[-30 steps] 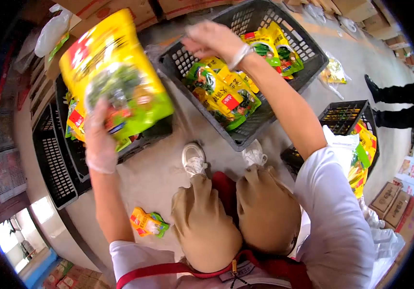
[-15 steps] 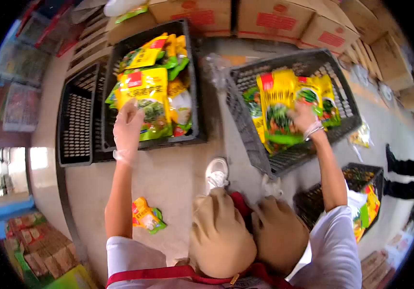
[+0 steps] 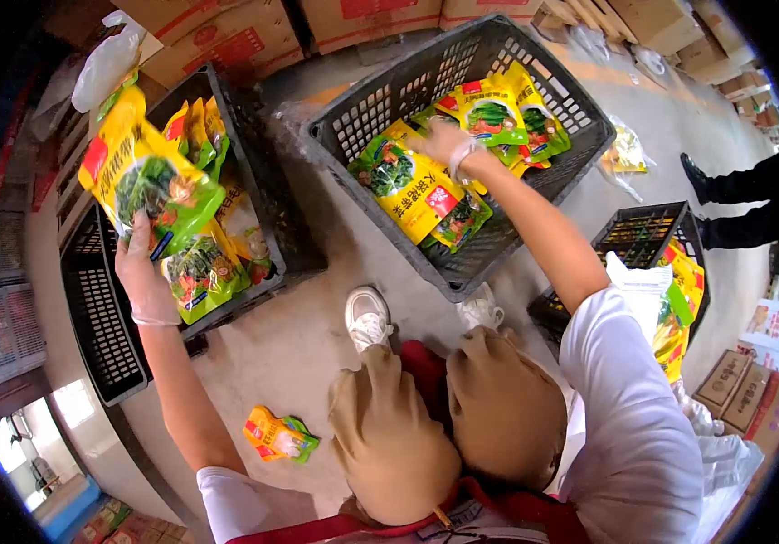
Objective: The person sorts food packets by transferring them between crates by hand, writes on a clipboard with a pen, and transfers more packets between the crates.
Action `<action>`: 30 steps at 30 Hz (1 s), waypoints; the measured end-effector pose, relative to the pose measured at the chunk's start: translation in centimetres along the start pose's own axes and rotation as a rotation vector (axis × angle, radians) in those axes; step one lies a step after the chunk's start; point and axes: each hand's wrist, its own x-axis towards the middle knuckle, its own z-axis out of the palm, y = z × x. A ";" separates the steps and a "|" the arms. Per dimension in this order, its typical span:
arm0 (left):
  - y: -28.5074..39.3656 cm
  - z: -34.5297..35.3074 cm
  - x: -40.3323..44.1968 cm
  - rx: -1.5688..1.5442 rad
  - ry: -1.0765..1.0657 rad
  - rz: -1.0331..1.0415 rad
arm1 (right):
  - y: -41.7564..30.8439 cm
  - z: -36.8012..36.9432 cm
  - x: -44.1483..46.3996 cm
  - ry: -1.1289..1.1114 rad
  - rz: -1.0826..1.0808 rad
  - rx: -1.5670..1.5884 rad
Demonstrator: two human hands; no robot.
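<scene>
My left hand (image 3: 143, 267), in a thin clear glove, holds up a yellow and green food pouch (image 3: 146, 181) by its lower edge. The pouch is tilted above the left black crate (image 3: 272, 213), where several similar pouches (image 3: 204, 272) lie. My right hand (image 3: 448, 150), also gloved, reaches into the right black crate (image 3: 457, 283). It rests at the edge of a yellow pouch (image 3: 412, 195) lying flat there; its fingertips are blurred and partly hidden, so a grip cannot be made out. More yellow pouches (image 3: 498, 113) lie beyond that hand.
An orange pouch (image 3: 279, 435) lies on the floor near my shoes (image 3: 369, 317). Another crate (image 3: 652, 218) with pouches stands at the right, near a person's legs (image 3: 748, 199). Cardboard boxes (image 3: 226, 45) line the back. A further black crate (image 3: 104, 317) sits at the left.
My left hand has risen to the left with a pouch. My right hand has shifted left in its crate, where the previously upright pouch now lies flat. The view has turned.
</scene>
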 end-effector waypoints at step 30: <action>-3.5 -7.5 2.4 0.265 -0.065 -0.149 | 5.4 1.8 1.3 -0.152 0.131 0.130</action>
